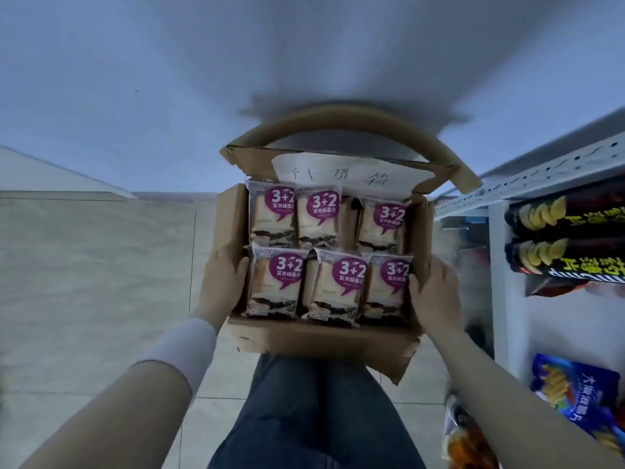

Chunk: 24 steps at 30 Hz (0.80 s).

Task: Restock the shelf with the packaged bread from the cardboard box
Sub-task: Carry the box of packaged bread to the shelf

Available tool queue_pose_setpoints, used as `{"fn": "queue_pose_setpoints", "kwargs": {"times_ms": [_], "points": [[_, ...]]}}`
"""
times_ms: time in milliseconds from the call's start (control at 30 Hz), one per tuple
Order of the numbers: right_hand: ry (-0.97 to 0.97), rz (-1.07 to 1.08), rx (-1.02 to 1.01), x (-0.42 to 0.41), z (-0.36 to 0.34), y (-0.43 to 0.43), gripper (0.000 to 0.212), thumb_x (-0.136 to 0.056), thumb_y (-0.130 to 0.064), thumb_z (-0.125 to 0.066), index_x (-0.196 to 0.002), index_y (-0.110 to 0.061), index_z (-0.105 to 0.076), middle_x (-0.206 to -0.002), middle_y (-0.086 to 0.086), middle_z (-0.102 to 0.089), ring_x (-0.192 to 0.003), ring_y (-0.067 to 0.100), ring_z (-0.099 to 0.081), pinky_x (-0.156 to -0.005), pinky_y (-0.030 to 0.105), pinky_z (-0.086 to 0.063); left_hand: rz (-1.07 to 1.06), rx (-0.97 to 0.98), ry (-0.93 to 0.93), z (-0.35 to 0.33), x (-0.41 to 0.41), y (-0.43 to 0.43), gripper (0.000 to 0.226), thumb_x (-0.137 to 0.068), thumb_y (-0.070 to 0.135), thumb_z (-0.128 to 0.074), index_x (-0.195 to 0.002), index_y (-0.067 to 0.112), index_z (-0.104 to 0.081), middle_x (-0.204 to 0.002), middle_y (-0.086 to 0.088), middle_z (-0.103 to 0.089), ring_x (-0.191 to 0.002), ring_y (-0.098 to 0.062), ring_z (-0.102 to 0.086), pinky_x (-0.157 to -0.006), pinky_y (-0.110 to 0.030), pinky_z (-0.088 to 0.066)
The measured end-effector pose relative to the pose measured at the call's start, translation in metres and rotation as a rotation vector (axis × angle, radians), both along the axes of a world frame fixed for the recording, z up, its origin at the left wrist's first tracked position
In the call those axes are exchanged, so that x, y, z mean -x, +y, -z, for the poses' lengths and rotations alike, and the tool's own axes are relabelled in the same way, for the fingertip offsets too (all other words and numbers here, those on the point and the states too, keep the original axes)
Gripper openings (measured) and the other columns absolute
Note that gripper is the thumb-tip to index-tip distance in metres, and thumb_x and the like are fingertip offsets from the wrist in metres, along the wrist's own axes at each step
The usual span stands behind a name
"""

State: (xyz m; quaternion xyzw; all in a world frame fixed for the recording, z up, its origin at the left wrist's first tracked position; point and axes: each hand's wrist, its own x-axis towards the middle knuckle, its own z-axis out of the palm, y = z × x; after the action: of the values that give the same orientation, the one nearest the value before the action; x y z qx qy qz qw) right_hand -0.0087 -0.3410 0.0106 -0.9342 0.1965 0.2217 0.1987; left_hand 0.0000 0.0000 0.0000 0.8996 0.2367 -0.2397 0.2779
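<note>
Cardboard box (324,343) held six bread packs (340,286), seemingly none shelved; left grip (225,282), right grip (434,292) clamped its walls; shelf (497,272) at 3 o'clock.

Left sleeve (176,352): a wide white cuff of smooth cloth round the forearm, ending short of the wrist.
Arm behind the cuff: plain, without print; sleeved or bare cannot be told.
Right arm (507,377): looks uncovered from wrist to frame edge, though blurred.
Trousers (314,418): dark blue denim jeans with faint lengthwise creases.
Left hand (225,282), right hand (434,292): bare.
</note>
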Motion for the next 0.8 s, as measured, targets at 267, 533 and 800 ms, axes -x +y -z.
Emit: {"fn": "queue_pose_setpoints", "kwargs": {"times_ms": [267,533,800], "points": [[0.12,0.214,-0.197,-0.033,0.059,-0.022,0.032,-0.099,-0.032,-0.035,-0.11,-0.004,-0.046,-0.108,0.022,-0.06,-0.092,0.033,-0.056,-0.071,0.03,-0.035,-0.283,0.117,0.02,0.06,-0.024,0.007,0.034,-0.1,0.034,-0.031,-0.12,0.01,-0.045,-0.116,-0.016,-0.058,-0.099,-0.029,-0.053,-0.077,-0.032,-0.034],[0.039,0.221,-0.067,-0.033,0.055,-0.017,0.028,-0.099,-0.025,-0.035,-0.098,-0.001,-0.05,-0.1,0.028,-0.059,-0.088,0.037,-0.055,-0.067,0.033,-0.033,-0.127,0.001,-0.018,0.051,-0.025,0.019,0.027,-0.099,0.029,-0.035,-0.098,0.007,-0.05,-0.095,-0.025,-0.061,-0.087,-0.038,-0.055,-0.068,-0.035,-0.034],[0.058,0.274,0.024,0.014,0.013,-0.005,0.032,-0.099,-0.026,-0.034,-0.105,0.001,-0.051,-0.103,0.027,-0.06,-0.092,0.04,-0.056,-0.071,0.037,-0.038,0.078,-0.04,-0.021,0.015,-0.01,0.04,0.028,-0.098,0.03,-0.035,-0.098,0.007,-0.051,-0.094,-0.028,-0.062,-0.083,-0.042,-0.057,-0.065,-0.038,-0.04]]}}
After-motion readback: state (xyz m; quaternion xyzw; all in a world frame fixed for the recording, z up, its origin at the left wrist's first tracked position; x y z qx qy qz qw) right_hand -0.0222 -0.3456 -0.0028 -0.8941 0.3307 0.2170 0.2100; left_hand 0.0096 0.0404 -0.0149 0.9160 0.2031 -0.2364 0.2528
